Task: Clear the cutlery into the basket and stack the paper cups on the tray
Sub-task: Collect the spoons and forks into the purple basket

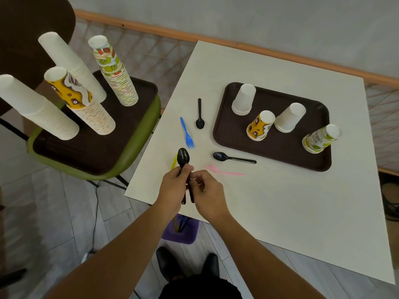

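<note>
The cutlery step is in hand. The left grip (pixel 174 184) is clenched round the handle of a black spoon (pixel 183 157), held over the near left corner of the surface (pixel 280 212). The right grip (pixel 207 190) pinches the same handle just beside it. Two dark handle ends stick out below the left grip (so a second black piece is probably gathered in, though its head is hidden). The spoon's long axis runs near to far, bowl pointing far and handle toward the person.

Next, I judge, the bundle must come back past the near edge and go down into the purple basket (pixel 185 238) on the floor, which already holds cutlery.

Still lying on the surface are a blue fork (pixel 187 133), a far black spoon (pixel 199 117), a right black spoon (pixel 233 158), a pink fork (pixel 224 172) and a yellow piece (pixel 174 162) half hidden by the left grip. The paper cups (pixel 290 118) stand upturned in short stacks on the tray (pixel 269 152), well apart from both grips.
</note>
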The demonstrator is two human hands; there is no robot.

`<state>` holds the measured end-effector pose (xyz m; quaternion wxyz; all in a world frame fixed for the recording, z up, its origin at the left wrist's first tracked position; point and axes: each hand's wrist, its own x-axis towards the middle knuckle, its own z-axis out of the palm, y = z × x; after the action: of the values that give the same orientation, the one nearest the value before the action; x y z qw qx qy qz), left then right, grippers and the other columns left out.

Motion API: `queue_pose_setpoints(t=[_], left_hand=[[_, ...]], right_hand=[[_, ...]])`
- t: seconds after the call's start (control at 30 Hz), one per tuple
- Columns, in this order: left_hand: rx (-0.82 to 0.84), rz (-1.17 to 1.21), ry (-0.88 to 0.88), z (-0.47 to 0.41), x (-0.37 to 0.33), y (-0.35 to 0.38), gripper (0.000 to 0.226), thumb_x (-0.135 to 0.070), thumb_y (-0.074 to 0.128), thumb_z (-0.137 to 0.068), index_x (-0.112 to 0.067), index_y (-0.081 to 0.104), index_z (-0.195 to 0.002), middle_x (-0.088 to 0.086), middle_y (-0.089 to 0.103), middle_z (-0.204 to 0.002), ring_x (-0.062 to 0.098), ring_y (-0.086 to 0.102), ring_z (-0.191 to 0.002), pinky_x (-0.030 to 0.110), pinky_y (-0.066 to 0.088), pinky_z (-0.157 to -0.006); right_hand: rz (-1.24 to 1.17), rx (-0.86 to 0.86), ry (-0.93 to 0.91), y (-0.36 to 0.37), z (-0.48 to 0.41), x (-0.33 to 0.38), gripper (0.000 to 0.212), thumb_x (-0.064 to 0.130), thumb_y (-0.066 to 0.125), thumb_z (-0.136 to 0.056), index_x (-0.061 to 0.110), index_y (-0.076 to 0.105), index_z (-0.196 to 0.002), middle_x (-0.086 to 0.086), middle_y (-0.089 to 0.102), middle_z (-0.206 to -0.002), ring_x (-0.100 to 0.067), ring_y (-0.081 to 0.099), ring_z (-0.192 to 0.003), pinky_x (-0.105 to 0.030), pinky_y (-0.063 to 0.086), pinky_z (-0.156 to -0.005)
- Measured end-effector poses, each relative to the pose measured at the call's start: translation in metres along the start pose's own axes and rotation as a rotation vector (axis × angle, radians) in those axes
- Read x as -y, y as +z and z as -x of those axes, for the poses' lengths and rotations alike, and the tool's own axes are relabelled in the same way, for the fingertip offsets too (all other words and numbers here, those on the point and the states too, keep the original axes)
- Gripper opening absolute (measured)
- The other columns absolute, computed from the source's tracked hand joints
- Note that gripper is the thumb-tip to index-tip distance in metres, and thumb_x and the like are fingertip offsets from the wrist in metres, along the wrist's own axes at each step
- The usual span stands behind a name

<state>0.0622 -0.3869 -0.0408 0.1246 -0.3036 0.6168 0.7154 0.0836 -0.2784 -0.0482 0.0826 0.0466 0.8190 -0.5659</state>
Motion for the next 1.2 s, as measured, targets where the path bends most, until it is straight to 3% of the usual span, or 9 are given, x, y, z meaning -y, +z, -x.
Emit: queue_pose_setpoints(t=[0.1,0.2,0.33,0.57,0.77,0.9,1.03,1.2], left_hand=[[-0.042,-0.03,0.008,-0.007,-0.001,-0.003,0.023,-0.032,0.06,-0.101,-0.018,0.076,-0.092,-0.001,0.066,-0.082,0.015,0.059,-0.08,0.025,0.048,-0.077],[-0.006,0.003,-0.005,-0.011,-0.003,-0.009,0.024,-0.028,0.059,-0.102,-0.013,0.075,-0.093,-0.003,0.057,-0.072,0.015,0.052,-0.07,0.029,0.049,-0.074],[0.034,0.104,-0.05,-0.009,-0.009,-0.012,0.021,-0.022,0.058,-0.103,-0.006,0.072,-0.1,-0.001,0.053,-0.07,0.014,0.055,-0.067,0.03,0.057,-0.074],[0.056,0.096,-0.068,-0.006,-0.008,-0.017,0.02,-0.024,0.062,-0.101,-0.008,0.074,-0.103,0.0,0.055,-0.075,0.015,0.057,-0.066,0.029,0.054,-0.065],[0.047,0.071,-0.069,-0.008,-0.011,-0.02,0.02,-0.026,0.063,-0.1,-0.011,0.076,-0.104,0.0,0.057,-0.078,0.014,0.057,-0.067,0.026,0.054,-0.064],[0.037,0.091,-0.077,-0.014,-0.017,-0.022,0.02,-0.026,0.064,-0.099,-0.011,0.076,-0.105,0.001,0.059,-0.081,0.015,0.059,-0.07,0.026,0.054,-0.065],[0.05,0.15,-0.096,-0.018,-0.023,-0.021,0.022,-0.028,0.064,-0.099,-0.01,0.075,-0.105,0.002,0.062,-0.086,0.015,0.061,-0.073,0.026,0.056,-0.069],[0.103,0.167,-0.099,-0.027,-0.034,-0.023,0.031,-0.037,0.061,-0.101,-0.011,0.074,-0.108,0.005,0.074,-0.096,0.022,0.072,-0.089,0.033,0.059,-0.081]], right_hand=[[0.18,-0.134,-0.077,-0.015,-0.02,-0.006,0.012,0.011,0.058,-0.096,0.015,0.069,-0.098,0.004,0.067,-0.095,-0.006,0.06,-0.08,-0.018,0.048,-0.074],[0.402,-0.182,-0.067,-0.044,-0.048,-0.019,0.022,0.003,0.055,-0.094,0.007,0.07,-0.111,-0.009,0.064,-0.108,-0.022,0.061,-0.092,-0.027,0.048,-0.084],[0.802,-0.068,-0.033,-0.082,-0.078,-0.038,0.039,-0.005,0.052,-0.089,0.004,0.064,-0.125,-0.015,0.058,-0.117,-0.035,0.055,-0.105,-0.042,0.051,-0.086],[1.168,0.117,-0.05,-0.099,-0.092,-0.041,0.053,-0.003,0.067,-0.083,0.013,0.056,-0.132,-0.007,0.053,-0.123,-0.027,0.053,-0.105,-0.036,0.053,-0.084],[1.132,0.058,-0.093,-0.096,-0.096,-0.041,0.043,0.003,0.068,-0.087,0.014,0.061,-0.128,-0.006,0.059,-0.113,-0.024,0.052,-0.101,-0.035,0.053,-0.083],[0.838,-0.076,-0.138,-0.079,-0.09,-0.022,0.023,0.005,0.065,-0.092,0.008,0.069,-0.114,-0.01,0.061,-0.102,-0.028,0.054,-0.093,-0.037,0.051,-0.076],[0.512,-0.104,-0.092,-0.042,-0.074,0.012,0.018,0.009,0.068,-0.092,0.011,0.071,-0.11,-0.004,0.064,-0.1,-0.014,0.055,-0.08,-0.015,0.039,-0.071],[0.424,-0.045,-0.121,0.003,-0.054,0.032,0.015,0.009,0.064,-0.092,0.015,0.073,-0.103,0.0,0.063,-0.09,-0.011,0.053,-0.074,-0.007,0.035,-0.066]])
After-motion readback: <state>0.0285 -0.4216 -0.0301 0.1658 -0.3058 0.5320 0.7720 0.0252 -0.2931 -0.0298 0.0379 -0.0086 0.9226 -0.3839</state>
